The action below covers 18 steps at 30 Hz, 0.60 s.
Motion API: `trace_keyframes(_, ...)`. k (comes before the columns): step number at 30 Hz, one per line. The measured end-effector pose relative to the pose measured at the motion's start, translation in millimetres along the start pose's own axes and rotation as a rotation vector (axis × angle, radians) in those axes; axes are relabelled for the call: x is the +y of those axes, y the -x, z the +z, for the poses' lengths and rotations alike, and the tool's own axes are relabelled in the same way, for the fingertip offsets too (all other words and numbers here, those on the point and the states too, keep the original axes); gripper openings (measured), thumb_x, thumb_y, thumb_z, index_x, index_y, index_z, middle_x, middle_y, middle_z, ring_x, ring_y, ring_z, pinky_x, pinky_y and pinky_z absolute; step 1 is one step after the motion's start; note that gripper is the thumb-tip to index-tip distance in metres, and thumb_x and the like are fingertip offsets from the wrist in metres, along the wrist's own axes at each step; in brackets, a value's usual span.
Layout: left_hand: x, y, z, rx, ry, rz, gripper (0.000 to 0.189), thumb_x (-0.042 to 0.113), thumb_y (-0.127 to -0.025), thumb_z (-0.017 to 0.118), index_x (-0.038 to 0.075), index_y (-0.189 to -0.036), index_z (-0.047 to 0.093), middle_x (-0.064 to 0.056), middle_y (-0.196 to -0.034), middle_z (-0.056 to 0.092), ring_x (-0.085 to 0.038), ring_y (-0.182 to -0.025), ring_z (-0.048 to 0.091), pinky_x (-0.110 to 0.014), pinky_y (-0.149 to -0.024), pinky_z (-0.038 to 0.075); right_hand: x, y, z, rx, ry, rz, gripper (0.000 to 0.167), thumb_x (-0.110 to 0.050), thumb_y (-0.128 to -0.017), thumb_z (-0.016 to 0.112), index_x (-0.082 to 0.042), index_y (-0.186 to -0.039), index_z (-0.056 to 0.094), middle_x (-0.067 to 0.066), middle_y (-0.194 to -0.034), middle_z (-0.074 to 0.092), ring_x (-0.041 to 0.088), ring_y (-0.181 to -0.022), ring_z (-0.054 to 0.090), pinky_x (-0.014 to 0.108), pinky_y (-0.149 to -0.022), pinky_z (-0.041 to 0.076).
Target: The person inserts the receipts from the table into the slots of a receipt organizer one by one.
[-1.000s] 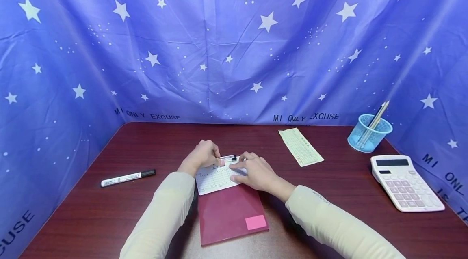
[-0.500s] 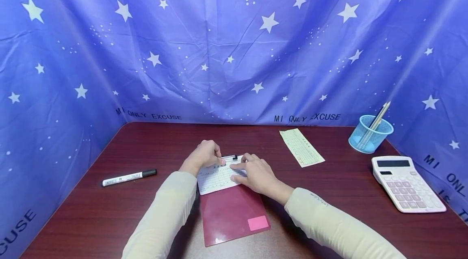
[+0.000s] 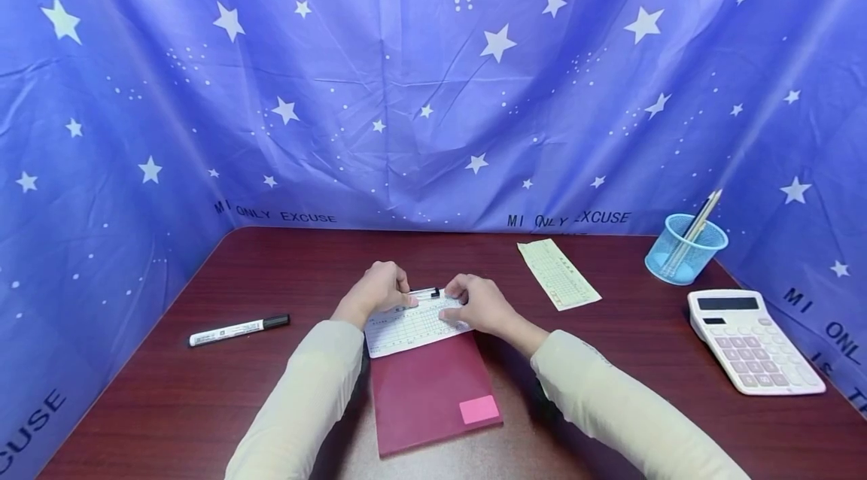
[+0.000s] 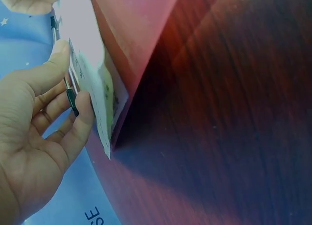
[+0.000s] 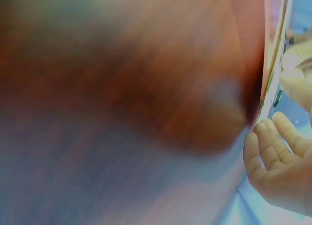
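Observation:
A maroon clipboard with a pink sticker lies mid-table. Across its upper part is a white printed form, with at least one more sheet beneath it showing in the left wrist view. At the top edge sits a metal clip with black ends. My left hand pinches the clip and the form's top edge, its thumb pressing on the paper. My right hand holds the form's right end, thumb on top and fingers curled at the edge. In the right wrist view, the sheets are seen nearly edge-on beside my right hand.
Left of the clipboard lies a black-capped marker. A yellowish form sheet lies back right. Farther right stand a blue mesh pen holder with pens and a calculator. A starry blue curtain encloses the table's back and sides.
My right hand has shifted slightly right and up along the form to its right end, uncovering more of the grid. My left hand stays at the clip.

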<state>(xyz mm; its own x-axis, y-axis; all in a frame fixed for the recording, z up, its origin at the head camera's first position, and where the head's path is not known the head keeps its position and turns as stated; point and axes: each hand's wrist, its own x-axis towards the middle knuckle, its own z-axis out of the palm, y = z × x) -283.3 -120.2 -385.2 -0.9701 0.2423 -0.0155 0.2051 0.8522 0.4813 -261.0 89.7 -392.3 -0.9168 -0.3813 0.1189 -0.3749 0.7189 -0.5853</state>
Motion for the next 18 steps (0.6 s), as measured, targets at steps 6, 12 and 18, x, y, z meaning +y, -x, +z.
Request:
trace_keyframes(6, 0.0, 0.4, 0.9, -0.001, -0.017, 0.008, 0.021, 0.021, -0.081, 0.088, 0.012, -0.073, 0.072, 0.004, -0.073, 0.064, -0.015, -0.075, 0.056, -0.033, -0.076, 0.049, 5, -11.5, 0, -0.004, 0.048, 0.007, 0.037, -0.021, -0.079, 0.088, -0.005, -0.11, 0.074, 0.007, -0.103, 0.068, 0.024, -0.094, 0.061, 0.04, -0.086, 0.05)
trace_keyframes(12, -0.4, -0.3, 0.8, -0.01, -0.007, 0.006, 0.02, 0.021, -0.081, 0.088, 0.012, -0.072, 0.072, 0.004, -0.072, 0.063, -0.015, -0.074, 0.055, -0.032, -0.073, 0.048, 8, -16.3, 2, 0.008, 0.063, -0.012, 0.028, -0.024, -0.079, 0.088, -0.01, -0.099, 0.076, 0.006, -0.099, 0.067, 0.027, -0.098, 0.061, 0.043, -0.089, 0.048)
trace_keyframes(18, -1.3, -0.6, -2.2, -0.027, -0.011, 0.008, 0.021, 0.021, -0.081, 0.088, 0.012, -0.07, 0.072, 0.004, -0.071, 0.063, -0.015, -0.073, 0.055, -0.03, -0.071, 0.047, 6, -17.6, 4, -0.008, 0.041, 0.018, 0.024, -0.023, -0.079, 0.088, -0.011, -0.093, 0.073, 0.007, -0.102, 0.065, 0.029, -0.102, 0.058, 0.045, -0.091, 0.047)
